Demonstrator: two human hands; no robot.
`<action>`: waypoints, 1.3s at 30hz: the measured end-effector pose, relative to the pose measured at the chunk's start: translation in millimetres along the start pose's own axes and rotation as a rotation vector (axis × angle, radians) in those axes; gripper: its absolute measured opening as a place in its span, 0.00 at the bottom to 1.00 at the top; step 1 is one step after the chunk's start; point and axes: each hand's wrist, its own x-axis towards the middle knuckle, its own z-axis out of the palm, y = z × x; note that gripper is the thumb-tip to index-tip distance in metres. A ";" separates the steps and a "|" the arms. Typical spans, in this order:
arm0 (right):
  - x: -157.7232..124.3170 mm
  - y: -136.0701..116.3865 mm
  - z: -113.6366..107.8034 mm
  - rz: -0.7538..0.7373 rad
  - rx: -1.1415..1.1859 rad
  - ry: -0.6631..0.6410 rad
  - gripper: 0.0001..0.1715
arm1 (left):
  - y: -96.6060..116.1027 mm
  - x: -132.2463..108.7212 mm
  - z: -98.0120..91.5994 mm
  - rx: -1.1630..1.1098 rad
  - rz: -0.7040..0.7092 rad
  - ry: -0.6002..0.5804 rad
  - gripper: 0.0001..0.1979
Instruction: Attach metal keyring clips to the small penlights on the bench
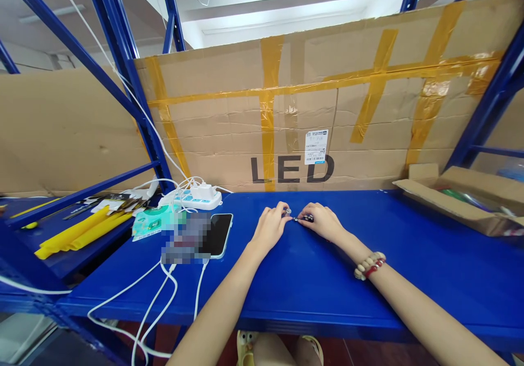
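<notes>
Cardboard (229,131): tape-striped, upright, 12 o'clock, printed LED
Bench (393,251): blue, before the person
Carton (444,207): open, 2 o'clock
Right hand (321,221): grip pinching a black-and-silver piece (308,218)
Left hand (271,226): grip pinching a shiny bit (289,211)
Phone (221,234): dark-screened, 11 o'clock
Black-and-silver piece: 12 o'clock, between both hands; too small to identify

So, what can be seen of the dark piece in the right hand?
The dark piece is small, with pale, shiny spots; its material and exact shape cannot be made out. The right hand holds it in its fingers, at or just over the blue table. A shiny bit shows between it and the left hand; whether any touch is unclear.
</notes>
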 end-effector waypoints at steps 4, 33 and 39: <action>-0.2 -0.3 -0.9 -0.031 0.002 0.031 0.09 | 0.8 -0.1 -0.1 0.006 -0.011 -0.003 0.05; -7.5 -17.6 -3.8 -0.335 0.404 0.358 0.15 | 3.0 -1.6 -2.1 0.107 -0.098 -0.027 0.07; -7.8 -14.6 -13.5 -0.125 0.285 0.380 0.16 | -0.8 -0.2 0.7 0.136 -0.152 0.076 0.08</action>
